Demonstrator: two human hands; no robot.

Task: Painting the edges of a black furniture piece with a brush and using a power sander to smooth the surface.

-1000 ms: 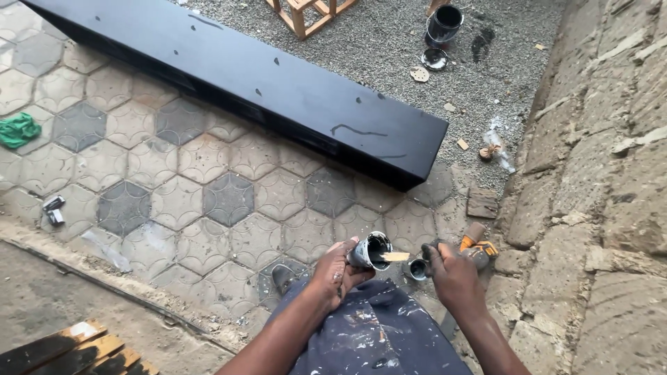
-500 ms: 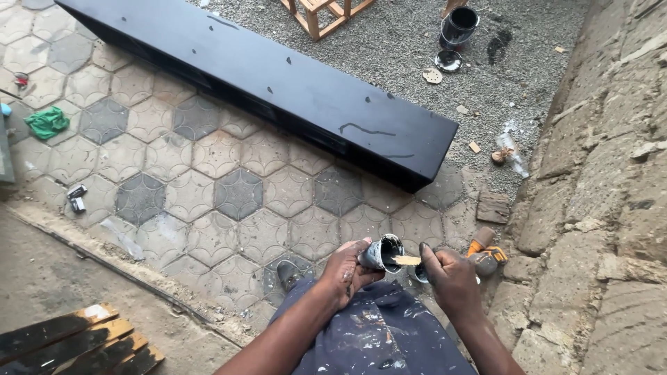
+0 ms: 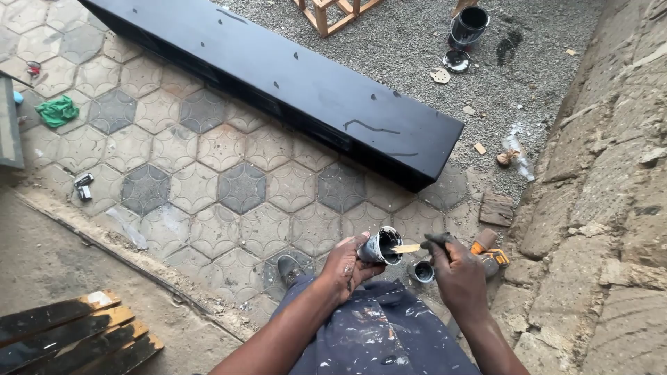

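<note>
My left hand (image 3: 347,265) grips a small round tin (image 3: 380,246), smeared dark and tipped toward the right, its open mouth black inside. My right hand (image 3: 455,272) pinches the end of a flat wooden stick (image 3: 405,248) whose other end lies in the tin's mouth. Both hands hover above my paint-spattered blue trousers (image 3: 375,333). On the ground between the hands sits a round tin lid (image 3: 421,271).
A long glossy black board (image 3: 278,76) lies across the hexagonal paving. On the gravel beyond stand a black paint can (image 3: 467,26), a lid (image 3: 456,60) and a wooden frame (image 3: 333,12). An orange-handled tool (image 3: 489,251) lies by the stone wall (image 3: 611,180). Dark-painted planks (image 3: 69,337) lie at lower left.
The view has drifted, so everything sits further right and lower in frame. My hands keep the tin and stick, with the stick shifting slightly in the tin's mouth.
</note>
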